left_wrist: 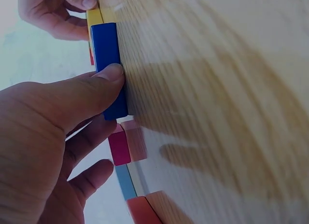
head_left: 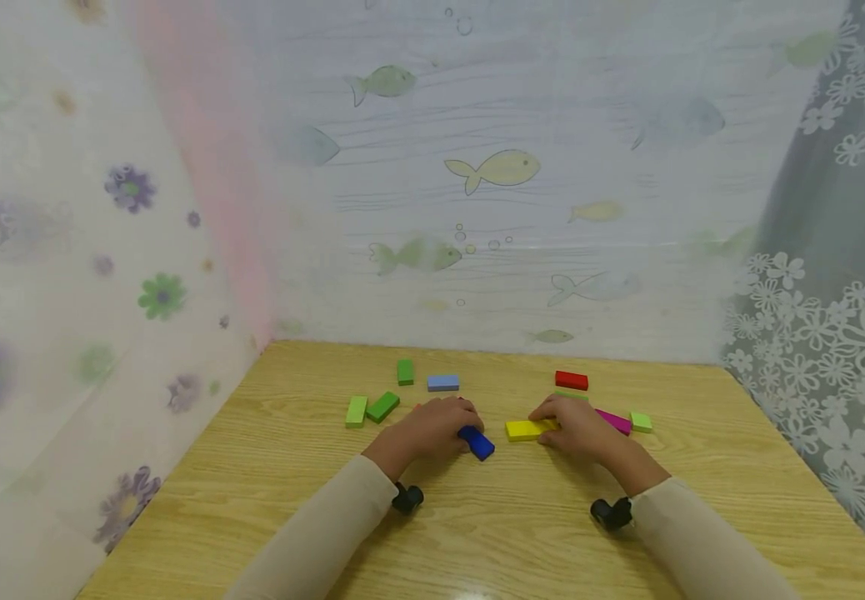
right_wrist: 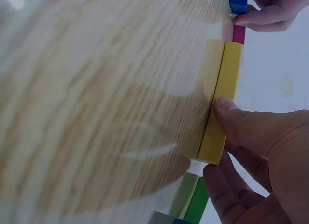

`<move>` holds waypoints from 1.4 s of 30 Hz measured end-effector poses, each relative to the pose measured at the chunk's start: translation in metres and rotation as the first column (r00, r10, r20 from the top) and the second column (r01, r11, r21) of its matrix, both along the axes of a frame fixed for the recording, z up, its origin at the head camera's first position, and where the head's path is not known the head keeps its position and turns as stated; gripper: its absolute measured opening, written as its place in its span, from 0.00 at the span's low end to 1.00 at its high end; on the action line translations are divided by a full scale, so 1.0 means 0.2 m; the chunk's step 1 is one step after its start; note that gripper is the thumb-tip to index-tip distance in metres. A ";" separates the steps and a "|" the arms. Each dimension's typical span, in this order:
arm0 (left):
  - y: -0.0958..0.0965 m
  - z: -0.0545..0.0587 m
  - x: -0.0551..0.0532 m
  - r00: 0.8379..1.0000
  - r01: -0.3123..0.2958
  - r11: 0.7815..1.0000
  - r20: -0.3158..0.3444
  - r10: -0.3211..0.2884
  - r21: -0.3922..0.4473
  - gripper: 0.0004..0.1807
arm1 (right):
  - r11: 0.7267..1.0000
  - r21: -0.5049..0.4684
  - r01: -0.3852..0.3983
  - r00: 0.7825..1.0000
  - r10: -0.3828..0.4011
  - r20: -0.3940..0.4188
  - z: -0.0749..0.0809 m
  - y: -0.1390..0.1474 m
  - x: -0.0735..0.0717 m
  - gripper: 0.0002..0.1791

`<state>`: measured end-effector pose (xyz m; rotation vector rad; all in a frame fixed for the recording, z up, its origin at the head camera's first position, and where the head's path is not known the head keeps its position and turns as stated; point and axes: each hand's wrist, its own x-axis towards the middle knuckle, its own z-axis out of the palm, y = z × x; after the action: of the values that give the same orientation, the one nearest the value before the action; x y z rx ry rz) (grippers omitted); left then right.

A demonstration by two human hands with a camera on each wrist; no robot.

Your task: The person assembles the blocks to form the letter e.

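Observation:
My left hand [head_left: 436,429] pinches a dark blue block [head_left: 481,445] between thumb and fingers, near the middle of the wooden table. In the left wrist view the thumb presses on the side of the blue block [left_wrist: 106,45]. To the right, my right hand [head_left: 575,427] grips a long yellow block [head_left: 524,431] by its right part. The right wrist view shows the thumb on the near face of the yellow block [right_wrist: 228,72], which lies along the tabletop. A gap separates the blue and yellow blocks. A magenta block [head_left: 614,421] lies just beyond my right hand, partly covered.
Left of my hands lie a lime block [head_left: 357,412] and two green blocks [head_left: 383,407]. Farther back are a light blue block [head_left: 443,383] and a red block [head_left: 572,381]. Another lime block [head_left: 641,422] sits at right. Patterned curtains [head_left: 492,317] border the table [head_left: 492,533].

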<state>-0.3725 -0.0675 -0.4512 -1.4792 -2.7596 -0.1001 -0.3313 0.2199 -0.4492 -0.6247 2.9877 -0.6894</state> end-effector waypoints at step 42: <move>-0.09 0.00 0.38 0.964 -0.226 0.963 0.176 0.199 0.146 0.18 | 0.995 -0.062 -0.077 0.997 0.076 -0.012 0.03 0.02 0.34 0.15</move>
<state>-0.2967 -0.0846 -0.4508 -1.1757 -2.9296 -0.4513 -0.2630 0.2239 -0.4423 -0.7432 2.9433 -0.7800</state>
